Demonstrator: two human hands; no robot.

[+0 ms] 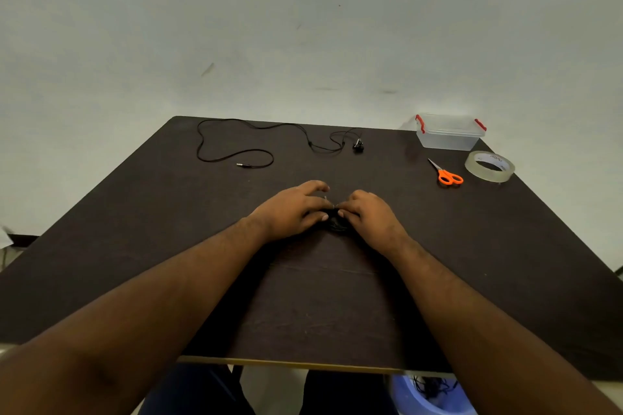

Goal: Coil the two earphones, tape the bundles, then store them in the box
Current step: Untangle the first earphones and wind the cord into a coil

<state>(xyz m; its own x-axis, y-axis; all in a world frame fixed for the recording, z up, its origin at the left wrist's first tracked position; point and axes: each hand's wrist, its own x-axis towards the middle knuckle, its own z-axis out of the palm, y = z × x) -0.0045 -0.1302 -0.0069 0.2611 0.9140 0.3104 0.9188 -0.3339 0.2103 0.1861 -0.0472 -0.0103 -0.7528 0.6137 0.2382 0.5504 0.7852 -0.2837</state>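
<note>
Dark table [472,263], seemingly grey-green wall [303,27].

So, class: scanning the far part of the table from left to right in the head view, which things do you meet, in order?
Uncoiled earphone → clear box → roll of tape. The scissors overlap the box's span, so left out.

We find only one piece of writing, on the roll of clear tape [489,166] lying on the counter [168,212]. Dark letters are printed on the white inner ring of the roll, at its far side. They appear upside down and blurred from where we look, so we cannot make out the word. Nothing else we see carries any text, number or sign.
</note>
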